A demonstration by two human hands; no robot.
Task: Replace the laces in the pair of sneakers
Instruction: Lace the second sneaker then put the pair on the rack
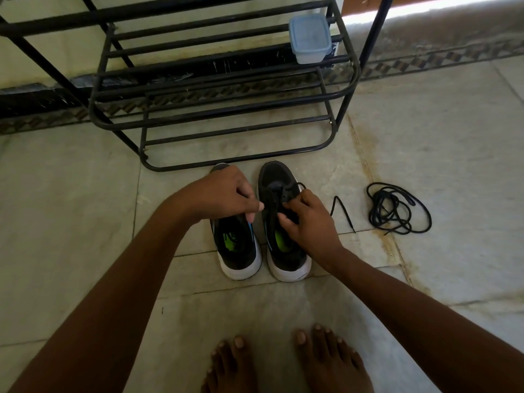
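Head camera, looking down at a tiled floor [85, 222]: a person bends over a pair of dark sneakers with white soles, set side by side, toes pointing away, just in front of a black metal shoe rack [226, 114]. The left hand [226, 194] hovers over the forepart of the left sneaker [238, 251], its fingers curled with thumb and fingertips drawn together in a pinch at the inner edge of the shoe; what it pinches is too small to make out. The right hand [306, 219] rests on the lacing area of the right sneaker [280, 177], fingers curled and closed on the black lace [343, 211] threaded through the eyelets. One free end of that lace runs off the shoe's right side and lies on the floor, tip toward the camera.

Well apart to the right, a second black lace [397, 208] lies in a loose tangled heap on the tiles. Green insoles show inside both shoes.

On an upper rail of the rack, at its right end, sits a small translucent plastic container [310, 38] with a blue lid. The person's bare feet [283, 361] show at the lower edge, toes pointing at the sneakers.
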